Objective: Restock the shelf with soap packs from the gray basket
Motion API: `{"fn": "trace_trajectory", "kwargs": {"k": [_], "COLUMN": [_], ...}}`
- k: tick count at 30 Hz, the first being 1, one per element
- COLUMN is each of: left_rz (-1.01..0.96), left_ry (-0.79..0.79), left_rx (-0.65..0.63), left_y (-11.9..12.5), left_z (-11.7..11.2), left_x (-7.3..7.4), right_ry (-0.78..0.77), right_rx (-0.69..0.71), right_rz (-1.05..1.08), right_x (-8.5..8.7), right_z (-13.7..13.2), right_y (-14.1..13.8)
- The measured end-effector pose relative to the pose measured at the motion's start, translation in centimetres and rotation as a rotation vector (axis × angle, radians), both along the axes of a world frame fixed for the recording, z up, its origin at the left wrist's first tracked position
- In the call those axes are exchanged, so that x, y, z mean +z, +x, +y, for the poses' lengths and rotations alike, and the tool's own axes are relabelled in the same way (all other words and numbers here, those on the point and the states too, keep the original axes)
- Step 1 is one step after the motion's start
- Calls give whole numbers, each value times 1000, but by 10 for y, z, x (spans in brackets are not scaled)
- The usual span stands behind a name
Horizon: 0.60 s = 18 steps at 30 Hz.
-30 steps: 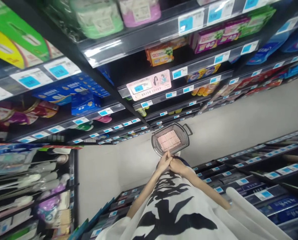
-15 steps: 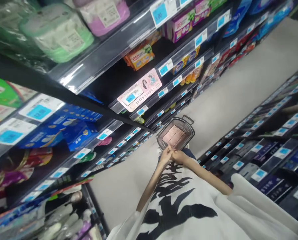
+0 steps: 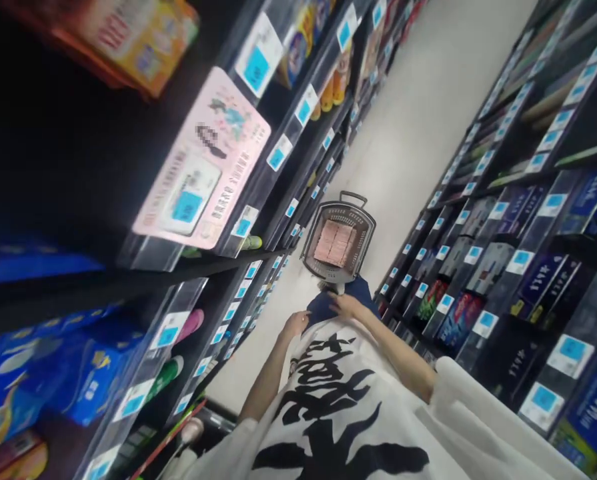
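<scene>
A tall run of dark shelving on the left [image 3: 228, 265] and another run of shelving on the right [image 3: 505, 285] are separated by a pale floor [image 3: 408, 133]. The person's body is covered by a white shirt [image 3: 338, 413] marked with bold black print, and dark blue trousers [image 3: 361, 293] are seen below its hem. Just beyond the trousers, a grey slotted basket [image 3: 363, 233] is set on the floor, its far handle turned away from the body. Pink packs [image 3: 335, 243] are laid flat and close together in its middle; their exact number cannot be made out. Blue packs [image 3: 98, 373] are shelved low on the left, and an orange package [image 3: 143, 40] is placed higher up. Of the 2 hands, the right hand [image 3: 345, 305] is held over the trousers near the basket, fingers loosely parted and nothing grasped. The left hand [image 3: 297, 323] is held well apart from it by the shirt's side, fingers curled; whether cloth is gripped cannot be told. A pink sign [image 3: 218, 173] is mounted on a left shelf edge, among small blue-and-white price tags [image 3: 345, 27].
</scene>
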<state>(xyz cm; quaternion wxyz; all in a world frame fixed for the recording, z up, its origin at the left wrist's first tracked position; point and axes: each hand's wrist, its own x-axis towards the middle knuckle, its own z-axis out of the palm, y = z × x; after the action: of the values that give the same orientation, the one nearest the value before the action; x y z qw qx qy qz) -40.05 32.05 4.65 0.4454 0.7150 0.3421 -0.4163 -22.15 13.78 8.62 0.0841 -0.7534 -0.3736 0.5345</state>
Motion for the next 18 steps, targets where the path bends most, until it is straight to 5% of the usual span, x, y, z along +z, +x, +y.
{"fn": "trace_trajectory", "kwargs": {"k": [6,12,15,18], "left_rz": [134,-28,0,142], "left_ry": [38,26,134,230], "left_rx": [-123,63,196,334], "left_y": [38,111,132,130], "left_z": [39,41,32,16], "left_x": [-36,-53,-93,-166], "right_ry": [39,-135,-134,-101], "right_rx": [-451,-269,-259,-272], "right_rz": [-89,-68,-63,-52], "right_x": [-34,-66,-117,-200], "right_z": [-13,4,16,27], "right_y": [68,144,174,198]}}
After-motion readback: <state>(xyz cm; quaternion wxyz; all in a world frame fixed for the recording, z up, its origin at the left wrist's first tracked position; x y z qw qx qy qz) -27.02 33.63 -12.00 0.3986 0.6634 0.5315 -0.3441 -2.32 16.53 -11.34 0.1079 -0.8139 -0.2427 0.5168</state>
